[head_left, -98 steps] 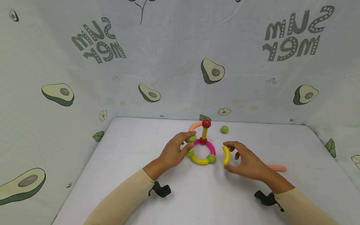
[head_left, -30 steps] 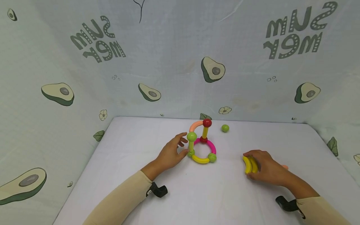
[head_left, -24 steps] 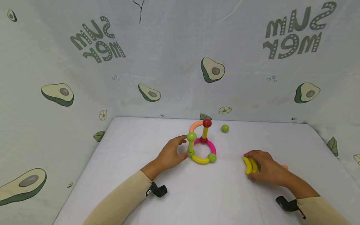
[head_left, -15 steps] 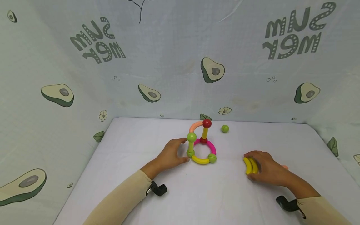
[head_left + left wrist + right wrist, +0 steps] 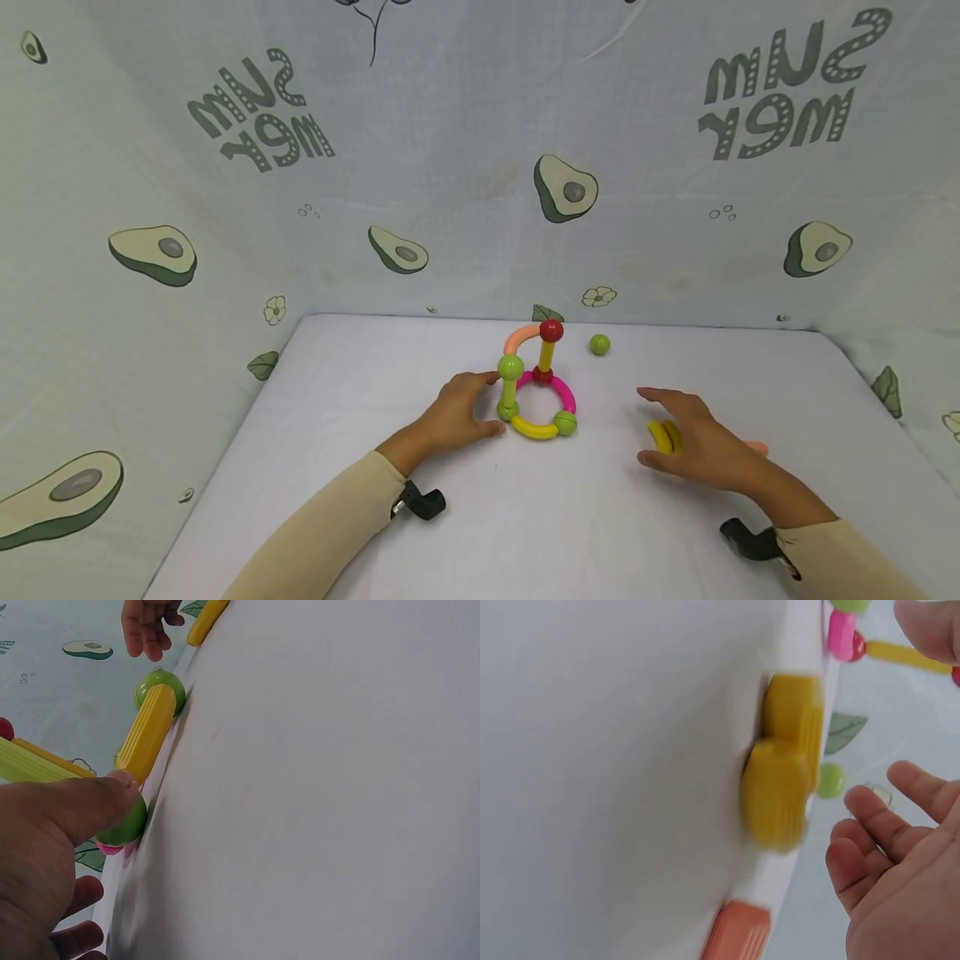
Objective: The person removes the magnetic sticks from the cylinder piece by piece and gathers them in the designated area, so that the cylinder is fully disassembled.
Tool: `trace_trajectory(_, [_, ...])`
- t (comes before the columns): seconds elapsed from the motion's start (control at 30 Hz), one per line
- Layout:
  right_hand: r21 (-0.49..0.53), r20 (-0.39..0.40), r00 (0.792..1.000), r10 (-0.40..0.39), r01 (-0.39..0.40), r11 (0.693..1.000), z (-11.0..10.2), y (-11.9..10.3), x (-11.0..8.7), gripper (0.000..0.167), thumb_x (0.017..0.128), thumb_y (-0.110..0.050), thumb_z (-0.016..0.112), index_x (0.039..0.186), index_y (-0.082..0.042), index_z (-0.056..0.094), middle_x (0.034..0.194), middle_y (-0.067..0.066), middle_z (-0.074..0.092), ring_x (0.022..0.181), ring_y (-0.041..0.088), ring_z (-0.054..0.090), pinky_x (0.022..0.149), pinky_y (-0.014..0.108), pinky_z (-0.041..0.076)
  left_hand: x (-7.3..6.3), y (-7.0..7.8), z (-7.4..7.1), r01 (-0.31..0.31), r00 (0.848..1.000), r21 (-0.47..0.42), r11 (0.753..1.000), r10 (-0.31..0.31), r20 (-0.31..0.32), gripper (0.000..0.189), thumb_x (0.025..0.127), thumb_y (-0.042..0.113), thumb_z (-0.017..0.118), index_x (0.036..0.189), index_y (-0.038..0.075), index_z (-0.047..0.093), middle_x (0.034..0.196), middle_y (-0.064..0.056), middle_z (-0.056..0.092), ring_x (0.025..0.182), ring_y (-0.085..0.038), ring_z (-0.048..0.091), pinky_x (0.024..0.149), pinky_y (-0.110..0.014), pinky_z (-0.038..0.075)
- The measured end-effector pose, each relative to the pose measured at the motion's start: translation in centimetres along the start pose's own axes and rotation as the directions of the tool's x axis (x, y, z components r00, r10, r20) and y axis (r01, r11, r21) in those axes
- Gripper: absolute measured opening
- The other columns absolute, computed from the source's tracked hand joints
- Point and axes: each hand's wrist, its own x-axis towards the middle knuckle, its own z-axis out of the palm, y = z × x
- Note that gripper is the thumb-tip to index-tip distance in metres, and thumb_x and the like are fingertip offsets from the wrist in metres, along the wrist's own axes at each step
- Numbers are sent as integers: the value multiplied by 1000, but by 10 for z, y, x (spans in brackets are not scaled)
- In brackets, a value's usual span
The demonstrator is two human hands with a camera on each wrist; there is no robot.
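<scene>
A toy frame of rods and balls stands mid-table in the head view. Its base ring has a yellow curved rod (image 5: 534, 428), a pink curved rod (image 5: 564, 395) and a green ball (image 5: 566, 422). A light green rod (image 5: 509, 393) and a yellow rod (image 5: 546, 357) rise from it, topped by a green ball (image 5: 511, 367) and a red ball (image 5: 551, 331); an orange curved rod (image 5: 519, 337) joins the tops. My left hand (image 5: 457, 417) is beside the left post, thumb and index spread. My right hand (image 5: 693, 437) spreads around two yellow curved rods (image 5: 776, 795) lying side by side, apart from them.
A loose green ball (image 5: 599, 344) lies behind and right of the frame. An orange rod (image 5: 757, 447) lies partly hidden behind my right hand. The white table (image 5: 585, 517) ends at a patterned cloth (image 5: 465, 167) at the back.
My right hand carried a yellow curved rod rightward to a second one, then let go, its fingers spreading. My left hand let go of the upper green ball and lowered slightly beside the post.
</scene>
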Motion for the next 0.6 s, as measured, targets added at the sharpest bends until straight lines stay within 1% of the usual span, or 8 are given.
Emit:
trace_trajectory(0.07, [2,1,1000,4,-4,1000,2,-6,1,90,82,-37,87,152,-7,40,151,22,41,136,45,33,104,69,38,0,0,1,-4,1000,6,1000,4,-2,78,87,35,84,151,9,47,141,-3,57,133,-24,46,114,-45,35])
trace_trajectory(0.3, [-1,-7,1000,-14,14,1000,18,-27,6,80,84,-27,85,150,-6,44,146,16,50,135,42,39,104,65,41,-1,0,2,-41,999,17,999,41,-32,67,90,32,81,146,8,53,128,1,67,128,-23,52,113,-45,36])
trace_trajectory(0.47, [2,23,1000,-8,8,1000,31,-44,10,78,84,-26,85,149,-7,47,142,13,54,133,39,45,103,63,44,-2,1,2,-61,998,24,998,61,-35,57,91,31,80,139,7,59,120,3,71,123,-22,55,113,-46,36])
trace_trajectory(0.6, [-1,48,999,-4,4,1000,40,-54,14,75,83,-26,86,147,-7,50,140,12,57,130,37,49,103,60,46,-3,2,2,-68,997,27,997,69,-32,55,92,30,79,138,7,60,118,4,71,125,-22,55,113,-46,35])
